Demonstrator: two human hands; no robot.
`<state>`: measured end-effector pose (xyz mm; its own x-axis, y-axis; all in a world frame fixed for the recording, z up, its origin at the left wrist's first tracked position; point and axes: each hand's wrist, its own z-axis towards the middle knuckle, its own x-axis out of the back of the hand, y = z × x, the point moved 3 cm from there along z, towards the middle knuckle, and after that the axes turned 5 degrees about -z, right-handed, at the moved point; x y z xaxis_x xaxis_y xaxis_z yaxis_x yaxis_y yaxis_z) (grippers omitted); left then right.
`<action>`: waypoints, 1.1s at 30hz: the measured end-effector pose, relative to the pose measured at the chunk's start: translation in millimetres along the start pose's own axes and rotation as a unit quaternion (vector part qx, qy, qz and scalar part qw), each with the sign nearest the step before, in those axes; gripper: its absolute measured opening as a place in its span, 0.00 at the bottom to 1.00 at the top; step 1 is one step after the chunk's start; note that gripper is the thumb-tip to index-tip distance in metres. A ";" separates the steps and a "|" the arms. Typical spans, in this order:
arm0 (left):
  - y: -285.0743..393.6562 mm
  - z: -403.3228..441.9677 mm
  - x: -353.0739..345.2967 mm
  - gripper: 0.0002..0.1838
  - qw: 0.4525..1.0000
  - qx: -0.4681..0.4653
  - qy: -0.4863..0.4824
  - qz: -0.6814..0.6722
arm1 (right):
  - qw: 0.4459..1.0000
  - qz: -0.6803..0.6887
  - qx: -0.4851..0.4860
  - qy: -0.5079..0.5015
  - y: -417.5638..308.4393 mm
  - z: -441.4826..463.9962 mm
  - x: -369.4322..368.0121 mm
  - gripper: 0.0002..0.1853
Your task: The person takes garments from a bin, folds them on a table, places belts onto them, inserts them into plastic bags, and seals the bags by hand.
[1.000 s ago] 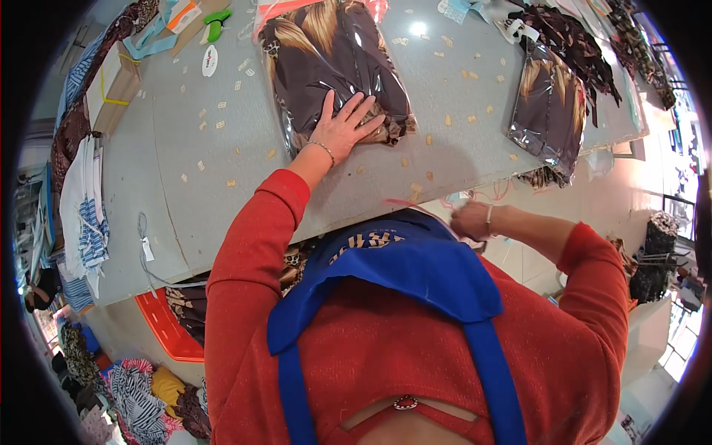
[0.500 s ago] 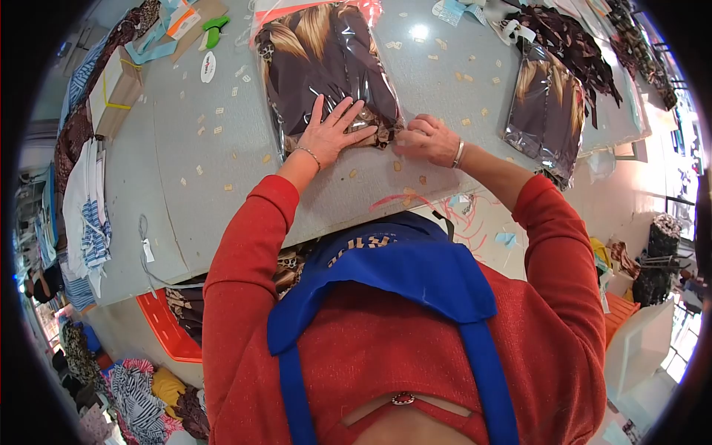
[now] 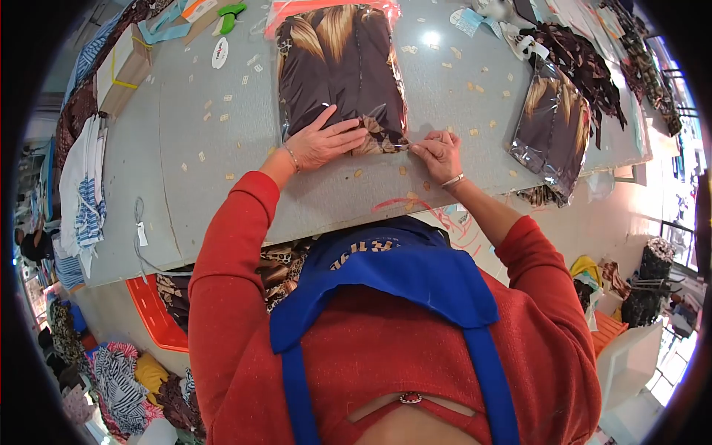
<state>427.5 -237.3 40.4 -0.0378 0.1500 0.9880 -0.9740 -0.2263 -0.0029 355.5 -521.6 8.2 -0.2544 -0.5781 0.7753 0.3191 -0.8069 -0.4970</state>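
Left hand [image 3: 317, 142] lies flat, unclenched, on the bagged garment [image 3: 343, 73] | right hand [image 3: 440, 154]: I see thumb and finger pinched at its near right corner | bagged garment rests near the table's [image 3: 230, 200] front edge

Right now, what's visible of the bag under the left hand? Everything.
The bag is clear, glossy, plastic-looking, wrinkled at the edges. It lies flat on the table, its long sides running away from the person. Inside is folded dark brown cloth with golden feather-like streaks and patterned patches at the near end. A red-orange band shows at the far end. The left hand rests on the near end; the right hand pinches the near right corner. Whether it's sealed is unclear.
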 end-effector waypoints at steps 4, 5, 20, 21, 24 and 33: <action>7.8 -31.8 7.7 0.27 0.999 -0.019 -0.018 -0.047 | 0.999 -0.007 -0.043 -0.012 -4.1 -4.7 3.7 0.06; 11.0 -39.1 8.6 0.27 0.998 -0.023 -0.024 -0.048 | 0.999 -0.009 -0.048 -0.017 -5.8 -4.9 4.0 0.06; 107.5 -87.6 19.1 0.23 0.957 0.208 0.156 -0.125 | 0.998 -0.054 0.014 0.004 -21.3 -6.5 5.9 0.06; 112.1 -89.4 18.5 0.20 0.931 0.246 0.210 -0.167 | 0.998 -0.057 0.024 0.000 -24.8 -5.0 7.6 0.06; 114.0 -97.8 14.9 0.17 0.871 0.340 0.272 -0.227 | 0.997 -0.054 0.057 -0.006 -29.5 -0.6 9.9 0.05; 118.3 -114.6 6.7 0.05 0.823 0.462 0.284 -0.171 | 0.994 -0.032 0.085 -0.062 -30.4 -0.8 0.0 0.04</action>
<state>286.4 -152.8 28.9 -0.1502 0.7231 0.6743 -0.3738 -0.6729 0.6384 345.0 -497.1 23.0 -0.1686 -0.4993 0.8499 0.4585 -0.8030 -0.3808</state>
